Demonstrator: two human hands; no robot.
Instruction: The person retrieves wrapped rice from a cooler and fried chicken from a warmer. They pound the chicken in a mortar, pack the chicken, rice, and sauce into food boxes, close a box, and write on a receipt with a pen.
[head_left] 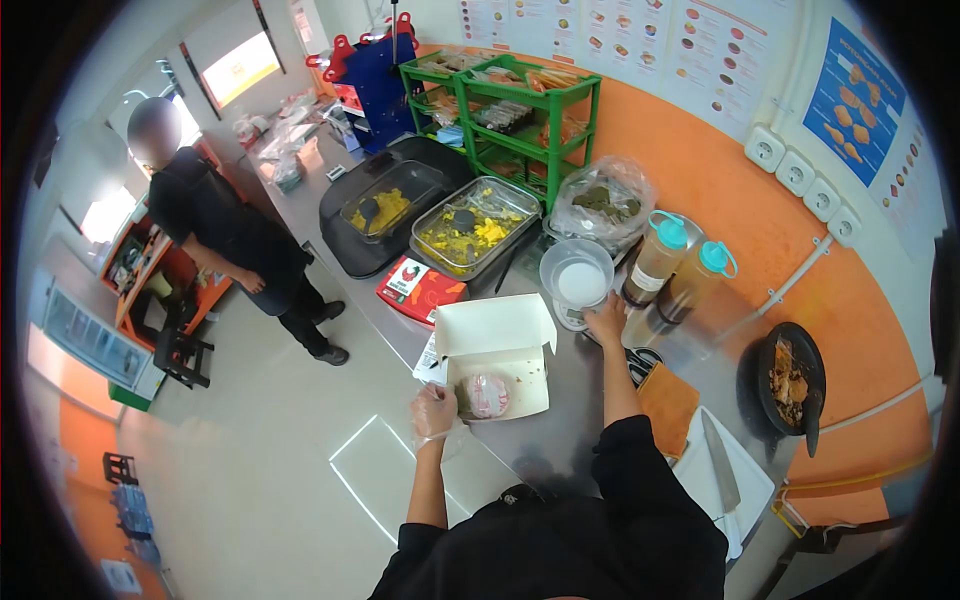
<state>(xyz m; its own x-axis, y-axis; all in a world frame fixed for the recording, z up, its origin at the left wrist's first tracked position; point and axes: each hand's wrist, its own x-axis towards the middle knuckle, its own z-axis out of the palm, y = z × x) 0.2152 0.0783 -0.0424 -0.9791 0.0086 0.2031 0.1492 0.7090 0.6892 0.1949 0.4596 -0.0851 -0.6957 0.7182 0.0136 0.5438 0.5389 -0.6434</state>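
My left hand (433, 412), in a clear plastic glove, is closed at the left front edge of an open white cardboard takeaway box (515, 376). Inside the box, near that hand, sits a round, pinkish-white wrapped item (488, 396). Its lid stands raised at the back. Farther right, my bare right hand (606, 322) has its fingers bent at the near right rim of a clear plastic bowl (577, 272) with something white in its bottom. A kitchen scale (571, 318) shows partly beneath the bowl and beside my thumb.
Behind the box are a red carton (421, 290) and a glass tray of yellow food (475, 228). Two bottles (672, 262) with turquoise caps stand right. A knife (721, 462) lies on a white board; a pan (790, 378) is farther right. Another person (235, 220) stands left.
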